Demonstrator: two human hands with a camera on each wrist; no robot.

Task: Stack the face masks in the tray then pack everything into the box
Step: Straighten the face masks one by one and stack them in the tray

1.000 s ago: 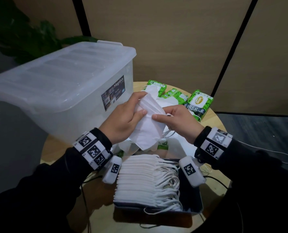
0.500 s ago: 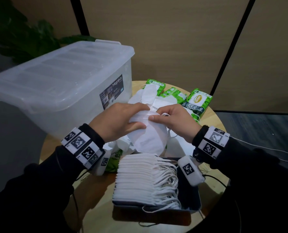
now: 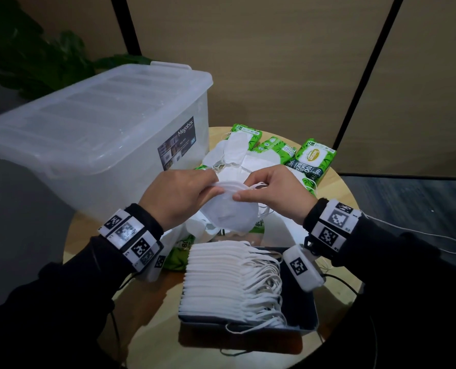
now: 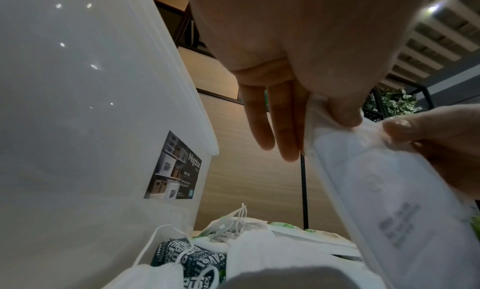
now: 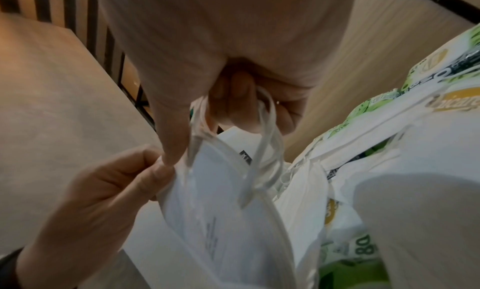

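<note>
Both hands hold one white folded face mask (image 3: 229, 211) in the air above the far end of the dark tray (image 3: 305, 310). My left hand (image 3: 179, 198) pinches its upper edge from the left, thumb against fingers (image 4: 345, 112). My right hand (image 3: 269, 193) pinches the same edge from the right, and its curled fingers (image 5: 241, 106) hook the ear loops. A row of several white masks (image 3: 229, 278) stands in the tray. More loose masks (image 3: 237, 150) lie on the green wipe packs behind the hands.
A large clear lidded storage box (image 3: 93, 129) stands at the left of the round wooden table (image 3: 338, 187). Green wipe packs (image 3: 314, 158) lie at the far side. Thin cables trail off to the right. A tan wall panel rises behind.
The mask has been turned from hanging upright to a lower, flatter pose, and both hands have come down with it toward the tray.
</note>
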